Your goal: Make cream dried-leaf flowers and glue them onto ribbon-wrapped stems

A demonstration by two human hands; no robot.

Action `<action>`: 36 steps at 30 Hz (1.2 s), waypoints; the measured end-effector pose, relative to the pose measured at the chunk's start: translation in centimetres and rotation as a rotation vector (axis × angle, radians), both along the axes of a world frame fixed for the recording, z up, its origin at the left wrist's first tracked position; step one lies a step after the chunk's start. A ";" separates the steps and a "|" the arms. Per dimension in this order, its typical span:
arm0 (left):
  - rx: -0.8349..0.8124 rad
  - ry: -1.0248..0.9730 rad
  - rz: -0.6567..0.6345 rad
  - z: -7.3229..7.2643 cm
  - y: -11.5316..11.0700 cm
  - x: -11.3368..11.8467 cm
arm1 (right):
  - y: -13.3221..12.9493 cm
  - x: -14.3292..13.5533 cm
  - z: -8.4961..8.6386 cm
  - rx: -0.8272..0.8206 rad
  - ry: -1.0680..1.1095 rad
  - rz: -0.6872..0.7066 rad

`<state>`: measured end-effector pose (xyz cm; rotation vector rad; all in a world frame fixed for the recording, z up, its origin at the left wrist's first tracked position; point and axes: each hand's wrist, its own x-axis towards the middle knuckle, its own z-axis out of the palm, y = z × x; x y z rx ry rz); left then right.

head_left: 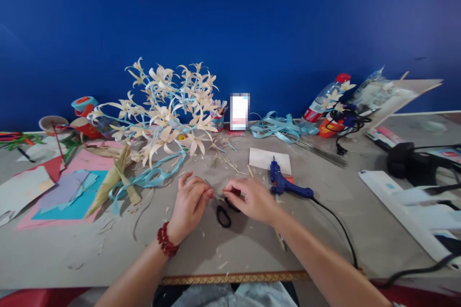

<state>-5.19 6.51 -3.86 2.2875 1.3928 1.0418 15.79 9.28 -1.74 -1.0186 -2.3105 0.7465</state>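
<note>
My left hand (191, 205), with a red bead bracelet (167, 240) at the wrist, is closed in a pinch near the middle of the table. Close by on its right, my right hand (255, 200) also pinches thumb against fingers. Whatever thin, small thing lies between the fingertips is too small to name. Scissors with black handles (224, 217) lie beneath both hands, partly hidden by them. To the right of my right hand, a blue glue gun (279, 180) rests by a white card (257, 157). Behind my left hand stands a bunch of cream handmade flowers (162, 115) on pale blue stems.
Pale blue ribbon (275, 127) lies heaped at the back, beside a bundle of thin wires (322, 153). Coloured paper sheets (65, 201) and dried husks (111, 180) cover the left. On the right are a white power strip (399, 216), cords and a leaning bottle (322, 98).
</note>
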 end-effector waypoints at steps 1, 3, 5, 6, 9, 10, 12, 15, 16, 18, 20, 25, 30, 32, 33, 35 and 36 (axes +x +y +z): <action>-0.047 -0.017 0.006 -0.1 0.0 0.0 | -0.1 -0.1 -0.1 0.054 -0.025 -0.007; -0.141 -0.049 0.012 -0.3 0.1 0.0 | -0.3 -0.4 -0.4 0.153 -0.062 -0.023; -0.169 -0.049 0.021 -0.3 0.2 0.0 | -0.4 -0.6 -0.8 0.225 -0.084 -0.043; -0.143 -0.030 0.030 -0.2 0.1 0.0 | -0.5 -0.6 -0.9 0.240 -0.086 -0.056; 0.017 0.070 0.039 0.4 -0.2 0.2 | -0.5 -0.7 -1.0 0.189 -0.059 -0.074; 0.056 0.098 0.028 0.6 -0.4 0.3 | -0.5 -0.7 -0.9 0.148 -0.043 -0.072; 0.088 0.119 0.004 0.8 -0.6 0.5 | -0.4 -0.6 -0.8 0.055 -0.012 -0.049; 0.068 0.094 -0.008 0.8 -0.8 0.6 | -0.5 -0.7 -0.8 0.016 0.004 -0.028; 0.054 0.086 -0.011 0.6 -0.8 0.6 | -0.5 -0.7 -0.8 0.048 -0.004 -0.024; 0.020 0.078 -0.019 0.3 -0.7 0.6 | -0.6 -0.9 -1.0 0.149 -0.041 -0.012; -0.032 0.064 -0.021 -0.1 -0.6 0.6 | -0.6 -1.0 -1.3 0.231 -0.086 0.003; -0.148 -0.044 0.047 -0.3 -0.4 0.3 | -0.6 -1.0 -1.7 0.233 -0.105 -0.006; 0.008 0.066 -0.051 0.3 -0.3 0.0 | -0.3 -0.8 -1.4 0.060 -0.021 -0.058; 0.047 0.073 -0.048 0.5 -0.3 0.0 | -0.1 -0.7 -1.2 0.006 -0.034 -0.052; 0.059 0.068 -0.042 0.5 -0.4 0.0 | -0.1 -0.6 -1.2 -0.016 -0.044 -0.041; 0.063 0.057 -0.027 0.4 -0.4 0.0 | 0.0 -0.6 -1.1 -0.033 -0.053 -0.018; 0.052 0.046 -0.020 0.4 -0.5 0.1 | 0.0 -0.6 -1.1 -0.021 -0.056 -0.009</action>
